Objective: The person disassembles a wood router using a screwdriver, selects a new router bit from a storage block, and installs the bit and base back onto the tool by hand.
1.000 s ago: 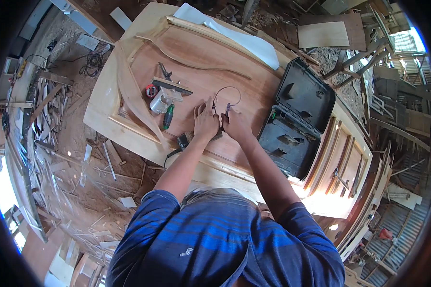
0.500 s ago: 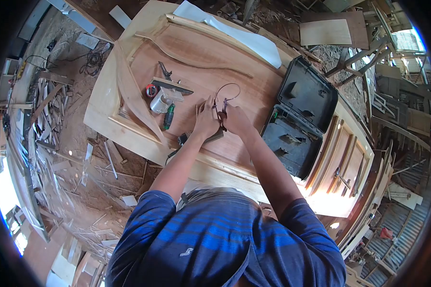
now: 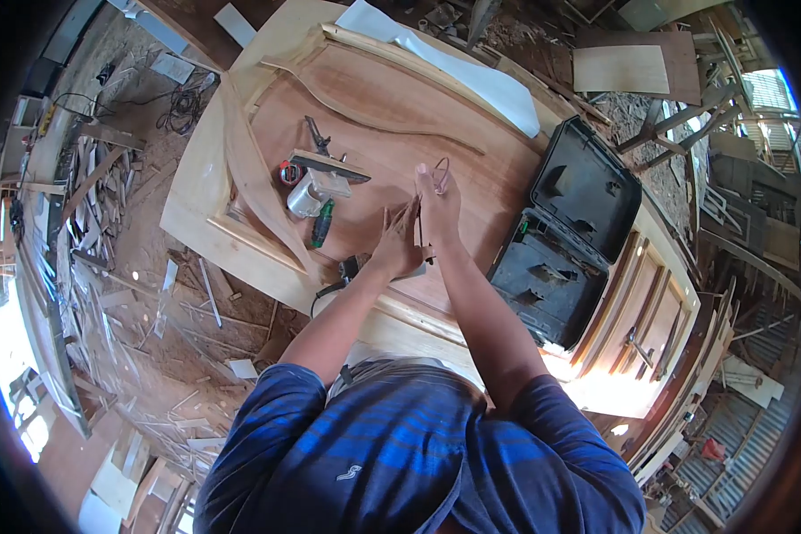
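My right hand (image 3: 438,215) is closed around a thin looped cord (image 3: 442,173), whose loop stands out past the fingertips. Close against it, my left hand (image 3: 399,246) has its fingers stretched out and apart. A narrow dark strip (image 3: 420,230) shows between the two palms; its kind is unclear. Both hands are above a reddish-brown wooden panel (image 3: 365,98) with a pale frame. To their left lie a green-handled screwdriver (image 3: 322,224), a pale cylindrical piece (image 3: 305,198), a red tape measure (image 3: 289,173) and a dark-edged block (image 3: 331,165). A dark tool (image 3: 351,266) is partly behind my left forearm.
An open black tool case (image 3: 543,276) rests on the panel's right side. A curved wooden strip (image 3: 374,126) and a white sheet (image 3: 472,76) lie toward the far edge. Wood scraps (image 3: 93,196) cover the floor at left, with a coiled cable (image 3: 180,111) among them.
My right hand has turned upright and moved against my left, its thumb pointing away from me. The cord's wide loop now looks smaller. My left fingers have spread from the cord.
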Demonstrator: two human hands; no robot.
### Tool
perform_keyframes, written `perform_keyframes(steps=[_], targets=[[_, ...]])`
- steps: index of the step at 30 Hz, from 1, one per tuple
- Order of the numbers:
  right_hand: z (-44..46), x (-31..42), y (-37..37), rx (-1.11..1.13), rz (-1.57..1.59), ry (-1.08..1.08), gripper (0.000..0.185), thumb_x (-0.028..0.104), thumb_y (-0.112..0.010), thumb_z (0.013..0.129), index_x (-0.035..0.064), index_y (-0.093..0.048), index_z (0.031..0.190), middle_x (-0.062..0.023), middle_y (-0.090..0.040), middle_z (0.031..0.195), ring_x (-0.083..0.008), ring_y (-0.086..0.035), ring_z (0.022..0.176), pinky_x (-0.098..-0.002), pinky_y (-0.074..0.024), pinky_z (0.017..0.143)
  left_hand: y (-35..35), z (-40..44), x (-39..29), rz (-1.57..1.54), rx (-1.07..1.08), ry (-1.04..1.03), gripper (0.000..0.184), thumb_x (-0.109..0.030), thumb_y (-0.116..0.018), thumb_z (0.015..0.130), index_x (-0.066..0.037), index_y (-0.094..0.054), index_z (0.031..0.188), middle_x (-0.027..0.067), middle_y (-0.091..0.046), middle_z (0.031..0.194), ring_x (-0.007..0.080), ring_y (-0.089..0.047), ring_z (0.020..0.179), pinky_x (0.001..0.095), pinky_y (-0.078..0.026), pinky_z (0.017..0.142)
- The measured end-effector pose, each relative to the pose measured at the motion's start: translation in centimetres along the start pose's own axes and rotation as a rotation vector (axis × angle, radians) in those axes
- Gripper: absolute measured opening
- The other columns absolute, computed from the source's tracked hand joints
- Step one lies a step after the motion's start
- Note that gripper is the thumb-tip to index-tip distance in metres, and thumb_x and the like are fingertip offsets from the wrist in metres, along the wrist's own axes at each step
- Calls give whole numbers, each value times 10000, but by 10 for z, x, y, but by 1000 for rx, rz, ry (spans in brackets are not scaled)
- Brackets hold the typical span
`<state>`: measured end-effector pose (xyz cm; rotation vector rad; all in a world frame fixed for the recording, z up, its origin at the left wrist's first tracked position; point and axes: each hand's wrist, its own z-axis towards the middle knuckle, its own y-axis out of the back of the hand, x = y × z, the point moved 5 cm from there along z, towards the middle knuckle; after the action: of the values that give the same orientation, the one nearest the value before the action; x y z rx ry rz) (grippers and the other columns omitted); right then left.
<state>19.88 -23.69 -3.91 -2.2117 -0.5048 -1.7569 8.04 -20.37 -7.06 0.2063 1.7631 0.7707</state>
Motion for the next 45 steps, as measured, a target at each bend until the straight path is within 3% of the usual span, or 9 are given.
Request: perform_keyframes(steps=[6, 8, 11, 17, 29, 32, 35, 38, 45], targets=[[-4, 2, 6, -2, -304, 44, 379, 340, -791, 955, -3, -670, 847, -83, -657, 734, -157, -588, 694, -343, -498, 682, 3, 0, -5, -33, -14, 1, 950, -282, -840, 816, -71, -364, 1610, 173, -447, 1621, 370, -322, 1563, 598, -139, 1304], [-2, 1, 7, -8, -391, 41, 382, 335, -780, 941, -16, -665, 842, -115, -643, 705, -194, -597, 665, -368, -509, 676, 7, 1, -11, -15, 24, 0, 909, -279, -801, 839, -38, -366, 1601, 202, -468, 1605, 380, -339, 1560, 637, -124, 1300], [1, -6, 6, 25, -444, -41, 373, 327, -761, 926, -32, -679, 867, -159, -660, 714, -262, -641, 664, -399, -523, 681, 2, 3, -7, -25, 29, -10, 831, -267, -771, 854, -17, -410, 1558, 220, -505, 1568, 385, -393, 1529, 662, -142, 1290], [6, -7, 3, -18, -482, -39, 326, 275, -742, 923, -48, -699, 895, -206, -700, 746, -316, -696, 684, -432, -534, 681, -3, 4, -2, 41, -8, 2, 781, -196, -746, 847, -12, -433, 1538, 221, -545, 1528, 390, -471, 1476, 676, -183, 1273], [8, 7, -3, -39, -518, -105, 238, 210, -680, 905, -26, -713, 895, -233, -710, 779, -384, -719, 736, -460, -546, 712, -15, -1, 7, 23, 11, -57, 772, -132, -745, 816, -7, -462, 1524, 226, -580, 1472, 395, -462, 1473, 639, -160, 1293], [9, 2, -2, -67, -552, -34, 240, 215, -674, 904, -22, -715, 899, -232, -713, 789, -383, -724, 748, -458, -547, 719, -11, 4, 9, 61, 0, -52, 775, -131, -731, 835, 8, -437, 1539, 227, -557, 1491, 408, -420, 1497, 613, -171, 1295], [7, 6, -2, -25, -498, -85, 308, 258, -680, 930, -48, -698, 900, -221, -678, 733, -307, -666, 666, -438, -517, 692, -10, 4, 8, 89, -7, -65, 767, -123, -729, 833, 23, -437, 1527, 237, -556, 1485, 414, -417, 1496, 613, -177, 1293], [6, 13, -2, -28, -501, -106, 300, 247, -673, 931, -49, -695, 891, -220, -669, 727, -298, -664, 667, -445, -510, 687, -10, 5, 4, 68, -2, -101, 753, -107, -732, 822, 33, -450, 1506, 245, -559, 1477, 415, -424, 1489, 618, -179, 1292], [15, 2, -8, -28, -562, -175, 280, 233, -660, 929, -40, -698, 883, -232, -708, 780, -354, -723, 745, -454, -545, 742, -6, 5, 4, 53, 10, -32, 716, -92, -734, 813, 51, -483, 1467, 270, -565, 1464, 409, -453, 1475, 632, -194, 1288]])
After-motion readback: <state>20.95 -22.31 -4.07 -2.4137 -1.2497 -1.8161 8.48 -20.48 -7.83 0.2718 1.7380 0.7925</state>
